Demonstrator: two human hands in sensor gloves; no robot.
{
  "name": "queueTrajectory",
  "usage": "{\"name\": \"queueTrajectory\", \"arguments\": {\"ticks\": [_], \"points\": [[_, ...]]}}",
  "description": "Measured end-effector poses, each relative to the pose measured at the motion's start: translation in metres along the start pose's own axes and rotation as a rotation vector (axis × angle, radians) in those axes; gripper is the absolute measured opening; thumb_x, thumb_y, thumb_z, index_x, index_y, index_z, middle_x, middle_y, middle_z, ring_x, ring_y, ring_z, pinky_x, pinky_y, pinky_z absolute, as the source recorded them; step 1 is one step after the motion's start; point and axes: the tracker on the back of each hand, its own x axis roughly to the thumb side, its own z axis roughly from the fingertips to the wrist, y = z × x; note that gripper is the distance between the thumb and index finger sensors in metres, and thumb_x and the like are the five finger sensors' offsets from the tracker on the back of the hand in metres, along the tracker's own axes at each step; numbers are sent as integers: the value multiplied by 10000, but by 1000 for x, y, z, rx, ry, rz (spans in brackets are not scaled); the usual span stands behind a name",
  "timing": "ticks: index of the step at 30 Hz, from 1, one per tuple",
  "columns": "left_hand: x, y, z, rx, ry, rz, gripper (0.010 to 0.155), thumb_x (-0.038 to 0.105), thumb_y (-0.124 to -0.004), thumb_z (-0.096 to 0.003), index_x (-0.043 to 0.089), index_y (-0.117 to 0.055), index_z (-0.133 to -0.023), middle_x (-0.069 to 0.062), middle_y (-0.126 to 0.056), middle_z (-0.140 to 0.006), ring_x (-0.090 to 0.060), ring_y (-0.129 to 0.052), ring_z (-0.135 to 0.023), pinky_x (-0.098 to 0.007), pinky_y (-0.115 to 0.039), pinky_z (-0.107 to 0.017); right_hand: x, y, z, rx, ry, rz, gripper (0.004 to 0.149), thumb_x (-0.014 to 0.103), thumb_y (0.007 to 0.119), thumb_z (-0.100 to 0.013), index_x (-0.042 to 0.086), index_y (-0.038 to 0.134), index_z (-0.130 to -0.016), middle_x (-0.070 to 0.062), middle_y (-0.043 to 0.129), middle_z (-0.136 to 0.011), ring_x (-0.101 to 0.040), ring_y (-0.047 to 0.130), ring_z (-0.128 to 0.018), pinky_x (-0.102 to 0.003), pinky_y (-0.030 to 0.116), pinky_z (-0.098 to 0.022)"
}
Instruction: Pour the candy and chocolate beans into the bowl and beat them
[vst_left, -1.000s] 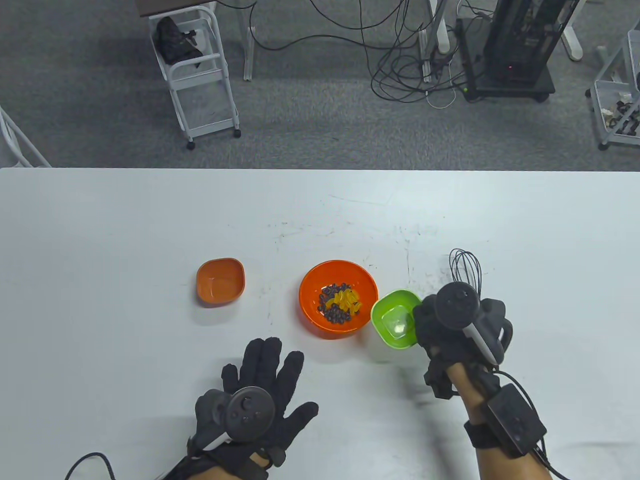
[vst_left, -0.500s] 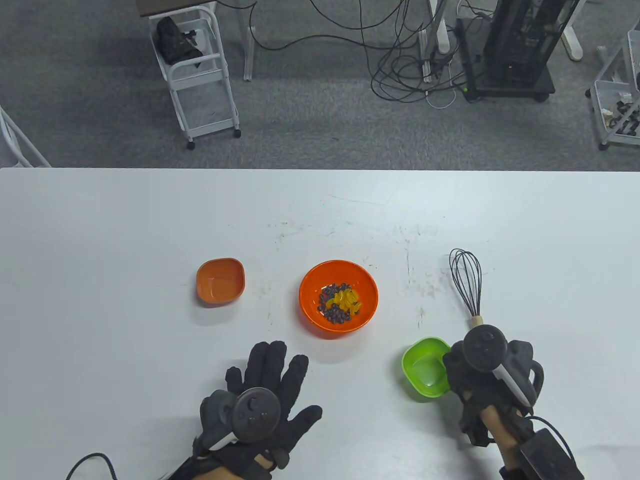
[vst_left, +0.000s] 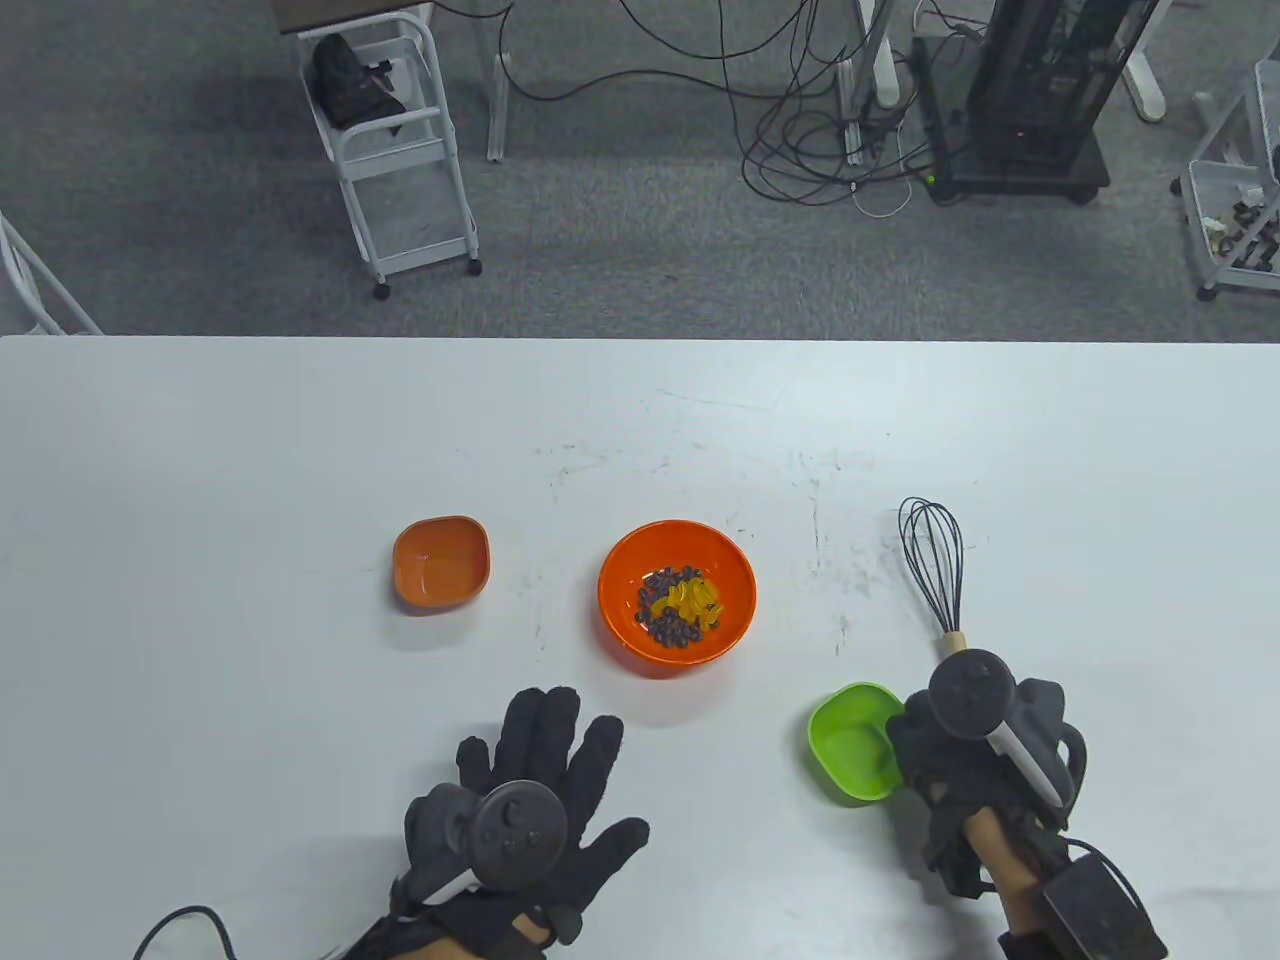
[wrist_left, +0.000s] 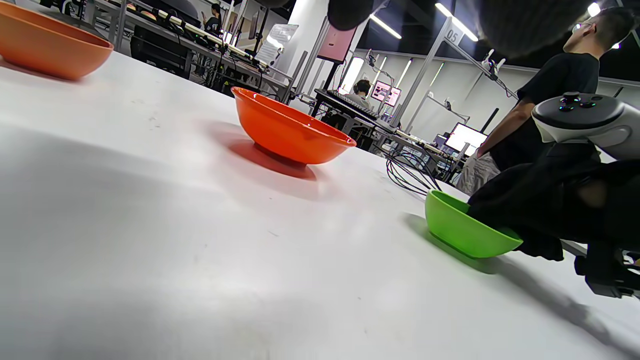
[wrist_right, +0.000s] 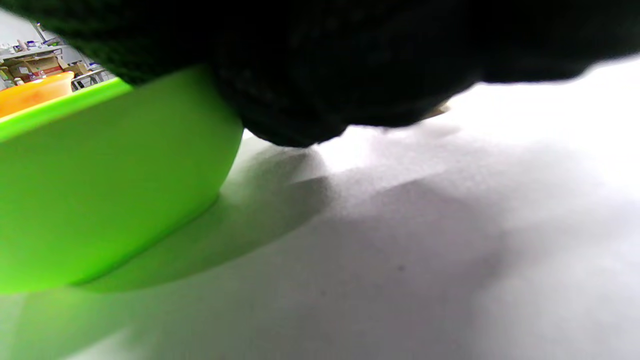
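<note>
Small green plastic dish (vst_left: 853, 741) is now down on the white counter (vst_left: 250, 650), emptied; right hand (vst_left: 975, 760) fingers still clamp its rim; yellow candy and dark chocolate beans (vst_left: 681, 606) sit in the round orange bowl (vst_left: 628, 580), up-left of those fingers; left hand (vst_left: 530, 800) stays flat, fingers spread; wire whisk (vst_left: 932, 560) just beyond the right fingers; beating is next.

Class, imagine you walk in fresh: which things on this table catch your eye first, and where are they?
The round orange bowl at the table's middle, holding dark beans and yellow candy, stands out first. Next is the bright green bowl at the near right, gripped at its rim by the right hand. A black whisk lies just beyond that hand.
</note>
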Motion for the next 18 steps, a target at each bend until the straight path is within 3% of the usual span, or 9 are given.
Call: {"name": "queueTrajectory", "arguments": {"ticks": [2,6,11,16,18], "points": [[-1,0,0,2,4,3,875,761,-622,-469,324,-313,-1162,-167,-185,-1222,-485,-150,-1109,-889,-311,-590,-1,0,0,1,0,-3,477,441,851,-464,98,899,-791,-18,1010,-392,-218,980,-121,-381,907,-75],[-3,1,0,8,13,15,875,758,-624,-470,322,-314,-1162,-168,-184,-1221,-486,-151,-1109,-889,-310,-589,-12,-15,7,-68,35,-109,661,615,780,-441,106,860,-854,-15,1004,-407,-217,974,-130,-372,901,-79],[-1,1,0,5,8,7,874,758,-623,-471,322,-313,-1162,-170,-186,-1220,-487,-151,-1108,-888,-311,-589,-31,-42,10,-241,125,-156,672,623,755,-452,107,853,-872,-45,1005,-444,-246,978,-153,-387,896,-92],[-1,1,-1,13,5,7,874,759,-622,-470,324,-309,-1162,-165,-184,-1221,-484,-149,-1110,-888,-310,-591,-37,-56,-8,-260,238,-31,727,632,762,-459,129,746,-984,-151,918,-744,-368,991,-435,-487,893,-277],[-2,1,-1,14,8,9,875,758,-623,-471,323,-309,-1162,-166,-182,-1221,-485,-147,-1109,-888,-308,-591,-38,-53,-17,-227,268,-9,730,633,771,-458,129,741,-984,-144,907,-743,-362,977,-442,-485,888,-288]]}}
